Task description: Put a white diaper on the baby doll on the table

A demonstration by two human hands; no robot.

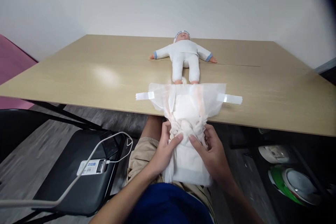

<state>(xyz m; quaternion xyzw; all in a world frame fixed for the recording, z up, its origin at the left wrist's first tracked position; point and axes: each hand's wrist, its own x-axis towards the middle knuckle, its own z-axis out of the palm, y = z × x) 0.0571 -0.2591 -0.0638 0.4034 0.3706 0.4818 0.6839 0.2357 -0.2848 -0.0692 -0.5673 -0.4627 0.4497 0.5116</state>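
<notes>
A white diaper [187, 103] is spread out, its far end with two side tapes lying on the table edge and its near end hanging over my lap. My left hand [168, 147] grips the gathered middle from the left, thumb on top. From the right, my right hand [211, 150] pinches the same bunched section, thumb on top as well. Beyond the diaper a doll [186, 54] in a white suit and cap lies on its back, arms spread, feet toward me and close to the diaper's far edge.
The wooden table [118, 63] reaches back to a white wall. At the left stands a black chair [65, 182] with a white device [91, 167] and a cable [90, 155] on it. Green and white round items [294, 183] sit low at the right.
</notes>
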